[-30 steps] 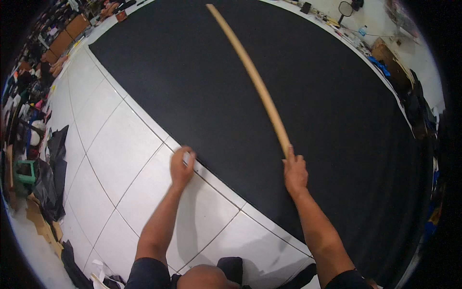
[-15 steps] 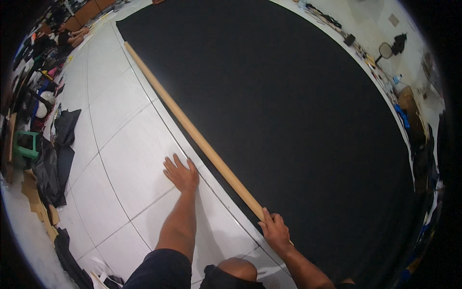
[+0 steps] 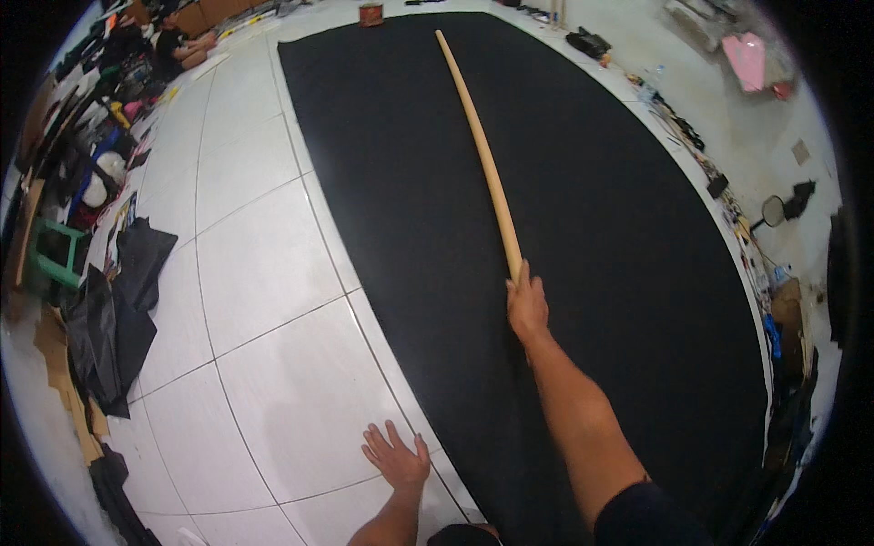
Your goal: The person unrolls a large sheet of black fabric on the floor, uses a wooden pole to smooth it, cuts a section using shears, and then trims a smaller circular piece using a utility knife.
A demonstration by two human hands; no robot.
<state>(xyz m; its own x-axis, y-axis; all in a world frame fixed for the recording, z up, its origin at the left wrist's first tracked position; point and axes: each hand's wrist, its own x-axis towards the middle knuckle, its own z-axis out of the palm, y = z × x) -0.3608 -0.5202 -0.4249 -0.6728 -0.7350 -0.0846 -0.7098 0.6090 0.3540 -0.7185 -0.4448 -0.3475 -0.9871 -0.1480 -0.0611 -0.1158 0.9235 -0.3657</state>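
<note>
A large sheet of black cloth (image 3: 391, 191) lies spread over the white tiled floor. My right hand (image 3: 528, 308) reaches out over it, closed around the near end of a long tan pole (image 3: 487, 164). The pole points away across the cloth, its far end close to the cloth's far edge; whether it rests on the cloth or is slightly raised I cannot tell. On the tiles (image 3: 282, 391) beside the cloth's left edge, my left hand (image 3: 398, 458) is planted with its fingers spread, holding nothing.
Black sheet scraps (image 3: 114, 328), a green stool (image 3: 59, 250) and mixed clutter line the left side. Another person (image 3: 177, 45) sits at the far left. A reddish tin (image 3: 370, 15) stands at the cloth's far edge. Small items, including a dark bundle (image 3: 589, 42), line the right wall.
My right hand has carried the pole from along the cloth's left edge to farther in over the cloth. The view has shifted, and my left hand remains on the tiles.
</note>
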